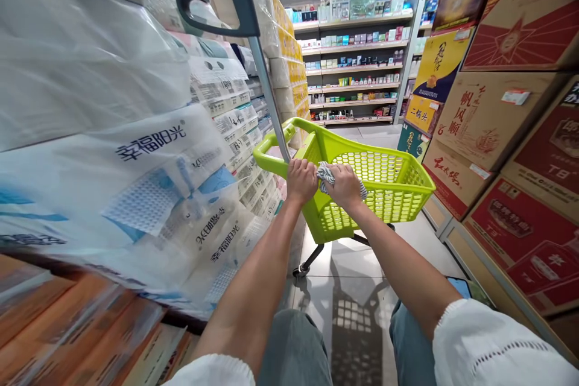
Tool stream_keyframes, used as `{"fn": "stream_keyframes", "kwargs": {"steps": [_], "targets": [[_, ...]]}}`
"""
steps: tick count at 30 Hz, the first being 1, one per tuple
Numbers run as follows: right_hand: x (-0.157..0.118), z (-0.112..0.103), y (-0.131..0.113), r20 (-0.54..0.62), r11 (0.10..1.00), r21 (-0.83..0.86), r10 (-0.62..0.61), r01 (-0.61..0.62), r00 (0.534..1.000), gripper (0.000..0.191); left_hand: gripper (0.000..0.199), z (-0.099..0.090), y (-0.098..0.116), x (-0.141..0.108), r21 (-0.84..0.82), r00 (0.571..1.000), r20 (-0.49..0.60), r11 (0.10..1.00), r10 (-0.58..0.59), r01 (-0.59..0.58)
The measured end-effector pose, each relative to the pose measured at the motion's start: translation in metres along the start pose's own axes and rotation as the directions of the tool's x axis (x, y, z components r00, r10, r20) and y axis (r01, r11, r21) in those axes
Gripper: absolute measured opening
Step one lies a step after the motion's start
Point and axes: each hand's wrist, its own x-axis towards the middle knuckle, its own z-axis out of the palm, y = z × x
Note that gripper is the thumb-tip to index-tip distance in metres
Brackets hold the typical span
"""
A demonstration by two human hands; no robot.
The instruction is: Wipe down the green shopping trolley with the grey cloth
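Observation:
A lime-green shopping cart [393, 160] with a perforated plastic basket stands in front of me. My left hand [302, 181] is closed over its near rim, beside the lower end of a grey pole [266, 81]. This pole slants up to a dark grey loop handle [217, 29] close to the camera. In my right hand [346, 186] is a bunched grey-and-white striped cloth [324, 175], pressed against the same basket edge. Some of the cloth shows past the fingers on the right. The two hands are close together.
Wrapped tissue packs [149, 163] are stacked high along the left. Printed cartons [493, 120] form a wall at the right. Shelves [357, 51] of small goods stand behind. A tiled floor [316, 295] lies between, with a cart wheel [299, 271] near my knees.

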Motion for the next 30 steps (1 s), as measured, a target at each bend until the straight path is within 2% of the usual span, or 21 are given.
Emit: {"fn": "stream_keyframes", "kwargs": {"steps": [4,7,9,13,17,20,26,30], "targets": [[-0.009,-0.010,0.027,-0.002,0.996,-0.027,0.087,-0.087,0.996,0.032,0.027,0.000,0.002,0.001,0.003,0.999,-0.032,1.000,-0.007,0.007],[-0.012,-0.013,0.036,-0.021,0.990,-0.034,0.138,-0.139,0.990,0.030,0.026,0.000,0.007,0.001,0.009,0.999,-0.043,0.999,-0.031,0.031],[-0.009,-0.011,0.030,-0.019,0.993,0.000,0.120,-0.120,0.993,0.031,0.026,0.000,0.009,0.001,0.016,0.998,-0.051,0.999,-0.045,0.046],[0.005,0.000,0.003,0.002,0.995,0.091,0.031,-0.031,1.000,0.035,0.024,0.001,0.008,-0.001,0.026,0.998,-0.060,0.999,-0.029,0.031],[0.012,0.003,-0.010,0.008,0.996,0.079,0.029,-0.030,1.000,0.034,0.023,0.000,0.003,-0.002,0.024,0.997,-0.075,1.000,-0.003,0.005],[0.008,-0.003,0.001,0.044,0.999,0.035,0.019,-0.021,0.999,0.032,0.026,-0.001,-0.002,-0.003,0.011,0.997,-0.072,1.000,0.001,0.000],[-0.014,-0.021,0.033,0.063,0.990,-0.055,0.133,-0.130,0.989,0.027,0.026,-0.007,-0.010,-0.005,-0.027,0.998,-0.068,1.000,0.001,-0.003],[-0.020,-0.026,0.040,0.058,0.983,-0.085,0.170,-0.165,0.984,0.027,0.028,-0.012,0.001,-0.002,-0.007,0.999,-0.048,1.000,-0.019,0.019]]}}
